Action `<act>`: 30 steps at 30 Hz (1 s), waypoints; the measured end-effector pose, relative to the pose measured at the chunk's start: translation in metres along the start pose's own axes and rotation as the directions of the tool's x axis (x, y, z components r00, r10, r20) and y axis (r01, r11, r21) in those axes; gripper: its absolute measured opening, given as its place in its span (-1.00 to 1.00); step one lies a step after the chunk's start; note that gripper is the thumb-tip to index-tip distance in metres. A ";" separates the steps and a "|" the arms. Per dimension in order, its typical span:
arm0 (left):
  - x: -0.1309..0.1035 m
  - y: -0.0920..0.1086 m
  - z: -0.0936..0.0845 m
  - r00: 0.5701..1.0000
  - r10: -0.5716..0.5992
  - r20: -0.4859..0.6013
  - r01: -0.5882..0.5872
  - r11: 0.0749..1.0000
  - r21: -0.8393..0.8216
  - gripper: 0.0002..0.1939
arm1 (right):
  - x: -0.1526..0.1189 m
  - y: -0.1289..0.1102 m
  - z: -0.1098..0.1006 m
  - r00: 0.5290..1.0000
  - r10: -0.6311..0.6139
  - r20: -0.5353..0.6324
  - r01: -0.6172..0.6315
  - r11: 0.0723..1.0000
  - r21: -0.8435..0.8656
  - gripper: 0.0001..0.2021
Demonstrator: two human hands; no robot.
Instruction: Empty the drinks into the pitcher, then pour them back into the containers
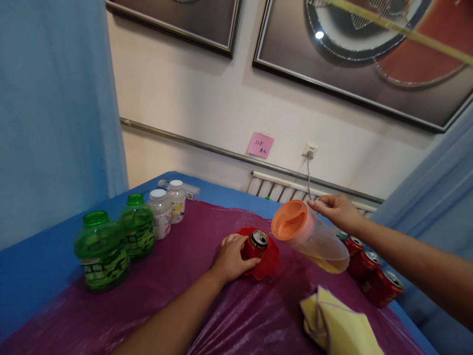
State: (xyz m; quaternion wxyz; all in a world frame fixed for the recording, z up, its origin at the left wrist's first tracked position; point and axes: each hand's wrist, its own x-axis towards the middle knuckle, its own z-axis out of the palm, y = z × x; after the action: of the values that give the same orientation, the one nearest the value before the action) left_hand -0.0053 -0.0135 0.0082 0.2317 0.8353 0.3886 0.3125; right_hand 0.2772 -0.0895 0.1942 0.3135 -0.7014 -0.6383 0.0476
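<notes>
My left hand [233,259] is wrapped round a red can [252,249] whose silver top faces up. Under the can lies a red scalloped mat or funnel-like piece [271,256]; which one I cannot tell. To the right, my right hand [338,209] grips a clear plastic pitcher [318,241] by its far side. The pitcher is tilted with its orange lid [291,222] toward the can, and some yellowish liquid lies at its bottom. The lid is close to the can but apart from it.
Green jars [101,251] and white-capped bottles [161,217] stand on the left of the purple sheet [207,222]. Several red cans [382,288] line the right edge. A yellow cloth [340,323] lies at the front right. Behind is a radiator [279,190].
</notes>
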 end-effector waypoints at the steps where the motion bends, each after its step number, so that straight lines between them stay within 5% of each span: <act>1: 0.000 0.000 0.000 1.000 0.004 0.000 -0.004 1.000 0.000 -0.44 | 0.000 0.000 0.000 1.000 0.000 0.000 0.000 1.000 0.006 -0.35; 30: 0.000 -0.003 0.003 1.000 0.019 -0.019 -0.019 1.000 -0.016 -0.40 | -0.002 -0.004 0.005 1.000 -0.018 0.008 0.018 0.999 0.038 -0.34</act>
State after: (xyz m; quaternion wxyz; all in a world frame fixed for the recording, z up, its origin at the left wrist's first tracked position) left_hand -0.0053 -0.0122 0.0042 0.2316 0.8341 0.3801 0.3257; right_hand 0.2714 -0.0899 0.1913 0.3245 -0.6894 -0.6449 0.0598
